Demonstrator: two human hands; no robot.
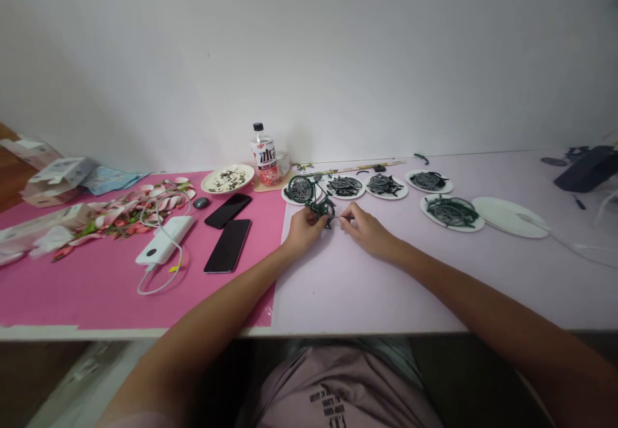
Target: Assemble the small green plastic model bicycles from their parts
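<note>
A small dark green model bicycle (313,201) is held above the pale tabletop in the middle of the view. My left hand (305,227) is closed on its frame, with one spoked wheel to the upper left and another by the fingertips. Just to the right, my right hand (363,225) is pinched on a thin dark piece that points at the bicycle's near wheel. What exactly this piece is cannot be made out. Behind the hands, white plates (361,192) hold dark model parts.
Two black phones (228,246), a white power bank (165,241), a bottle (266,158) and a bowl (249,179) stand left. Petals (159,204) lie beyond them. On the right are a plate of green wheels (451,211), bare plates (506,217) and a dark object (586,169).
</note>
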